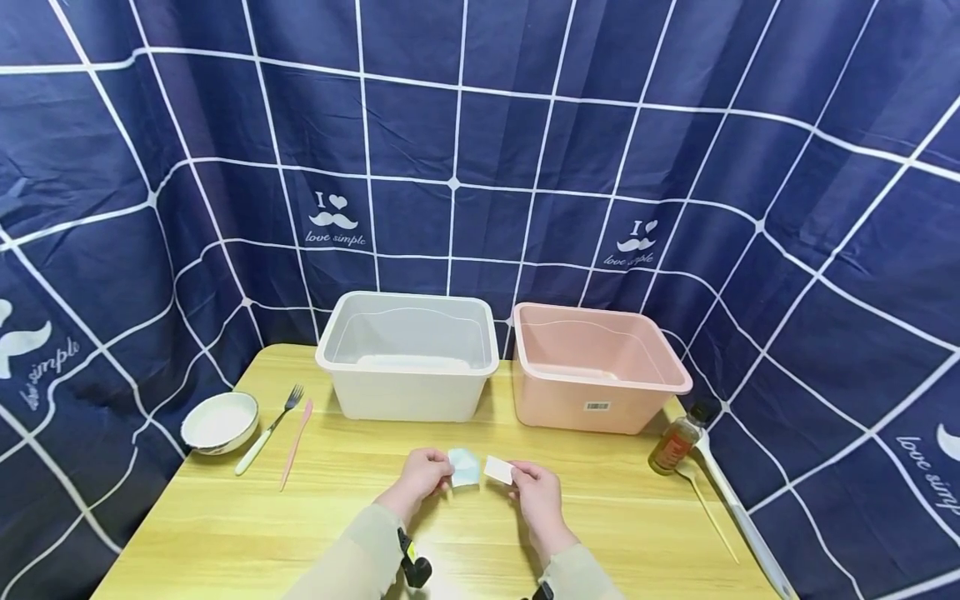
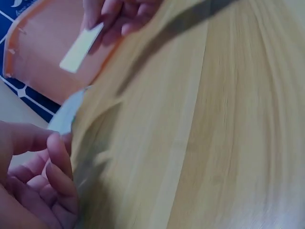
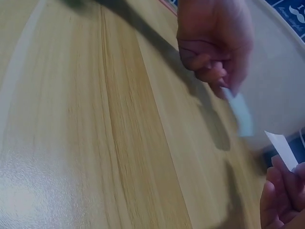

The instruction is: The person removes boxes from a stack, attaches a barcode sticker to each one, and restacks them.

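Over the table's front middle, my left hand (image 1: 426, 473) pinches a small light-blue sheet (image 1: 465, 467) by its left edge. A few centimetres to the right, my right hand (image 1: 538, 498) holds a small white rectangular card (image 1: 498, 470) between thumb and fingers. A narrow gap separates the two pieces. Seen from the left wrist, the white card (image 2: 82, 47) points down and left from the right fingers, while the left fingers (image 2: 59, 157) partly hide the blue sheet (image 2: 66, 113). In the right wrist view the blue sheet (image 3: 239, 113) looks slightly bent.
Behind the hands stand a white bin (image 1: 408, 392) and a pink bin (image 1: 592, 404). A bowl (image 1: 220, 423), a fork (image 1: 270, 429) and a pink knife-like utensil (image 1: 296, 444) lie left. A sauce bottle (image 1: 677, 442), a wooden spoon (image 1: 708, 508) and a long white utensil (image 1: 742, 517) are right.
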The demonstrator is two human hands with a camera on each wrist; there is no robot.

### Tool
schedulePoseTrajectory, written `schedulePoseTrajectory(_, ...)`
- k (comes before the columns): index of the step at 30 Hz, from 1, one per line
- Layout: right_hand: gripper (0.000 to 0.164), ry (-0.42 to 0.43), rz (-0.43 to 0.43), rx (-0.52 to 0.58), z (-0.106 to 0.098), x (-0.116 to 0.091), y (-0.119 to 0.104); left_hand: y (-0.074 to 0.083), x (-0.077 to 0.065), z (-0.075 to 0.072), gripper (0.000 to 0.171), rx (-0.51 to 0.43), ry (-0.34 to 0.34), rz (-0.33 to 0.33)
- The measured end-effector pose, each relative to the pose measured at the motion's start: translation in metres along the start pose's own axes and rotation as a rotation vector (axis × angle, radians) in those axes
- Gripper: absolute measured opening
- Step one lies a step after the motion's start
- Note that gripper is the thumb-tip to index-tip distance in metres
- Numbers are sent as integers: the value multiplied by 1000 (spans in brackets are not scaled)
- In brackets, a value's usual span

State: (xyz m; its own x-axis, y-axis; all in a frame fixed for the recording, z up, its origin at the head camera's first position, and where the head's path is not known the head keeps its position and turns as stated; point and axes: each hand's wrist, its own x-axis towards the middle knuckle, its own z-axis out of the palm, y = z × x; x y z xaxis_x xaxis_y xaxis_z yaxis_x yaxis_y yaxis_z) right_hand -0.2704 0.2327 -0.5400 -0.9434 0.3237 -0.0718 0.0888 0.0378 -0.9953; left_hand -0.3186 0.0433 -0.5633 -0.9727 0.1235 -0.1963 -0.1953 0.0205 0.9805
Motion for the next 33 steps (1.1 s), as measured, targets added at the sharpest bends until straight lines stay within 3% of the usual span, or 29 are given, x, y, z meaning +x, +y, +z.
schedulePoseTrajectory(4, 19, 1, 12, 8, 0, 0, -2, -2, 4, -4, 3, 164, 26, 54)
schedulePoseTrajectory(10, 17, -22, 36, 14, 3, -1, -3, 4, 2, -6, 11, 497, 157, 119)
schedulePoseTrajectory(12, 15, -27, 43, 22, 4, -1, -4, 10, -2, -3, 13, 515, 182, 148)
schedulePoseTrajectory(15, 11, -31, 45, 31, 6, -1, -6, 20, -6, 7, 12, 524, 200, 279)
schedulePoseTrajectory(17, 9, -24, 38, 40, 7, -1, -7, 27, -9, 15, 9, 507, 163, 386)
schedulePoseTrajectory(20, 6, -20, 21, 51, 11, -1, -9, 35, -15, 27, 9, 526, 82, 495)
schedulePoseTrajectory(22, 6, -25, 17, 60, 14, -2, -10, 37, -20, 33, 11, 554, 31, 528)
schedulePoseTrajectory(25, 7, -43, 31, 78, 18, -3, -13, 39, -26, 40, 14, 624, 14, 553)
schedulePoseTrajectory(33, 8, -71, 55, 121, 23, -8, -20, 38, -32, 43, 22, 768, 92, 609)
